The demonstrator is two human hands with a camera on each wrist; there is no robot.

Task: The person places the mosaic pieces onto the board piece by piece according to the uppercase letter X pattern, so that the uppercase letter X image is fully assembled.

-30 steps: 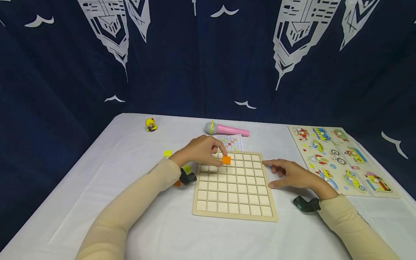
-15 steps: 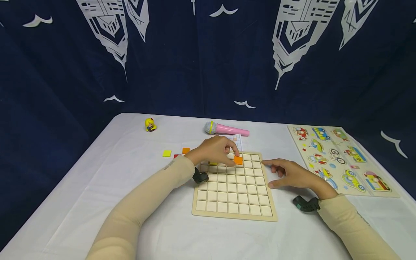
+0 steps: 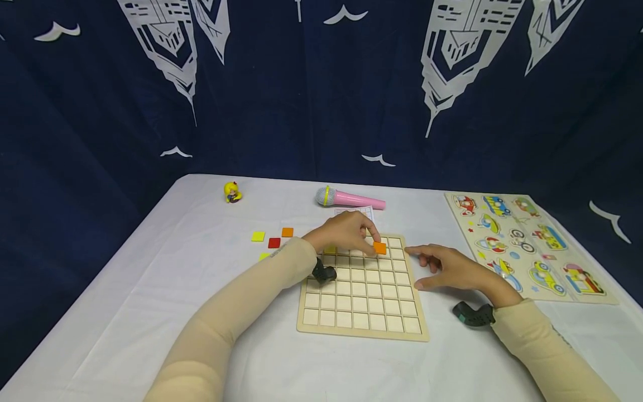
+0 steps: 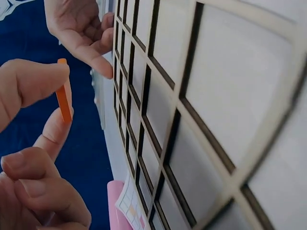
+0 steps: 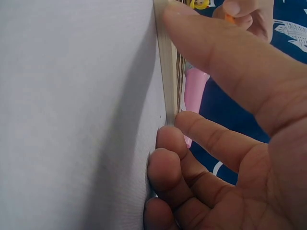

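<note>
Pinching an orange tile (image 3: 379,248) between thumb and fingertips, your left hand (image 3: 346,233) hovers over the far rows of the gridded wooden board (image 3: 363,329). The left wrist view shows the tile edge-on and clear of the cells, so I judge it carried, not yet seated. A fingertip pinch leaves its lower face free to drop into a cell.

Your right hand (image 3: 452,269) lies just to the right of the tile, fingers loosely spread and holding nothing; the right wrist view shows its fingertips against the board's near-side edge, apparently steadying it on the counter (image 3: 150,279).

A yellow tile (image 3: 329,250) sits in a cell directly beneath your left hand. Beyond that hand's fingers lie a colour pattern card (image 3: 358,212) and a pink toy microphone (image 3: 350,199). Behind the left wrist, loose tiles lie on the counter: yellow (image 3: 258,237), red (image 3: 274,243), orange (image 3: 287,232). A small yellow figurine (image 3: 232,192) stands farther off. Well right of your right hand lies a vehicle peg puzzle (image 3: 527,245). Nothing obstructs the cells under the tile.
</note>
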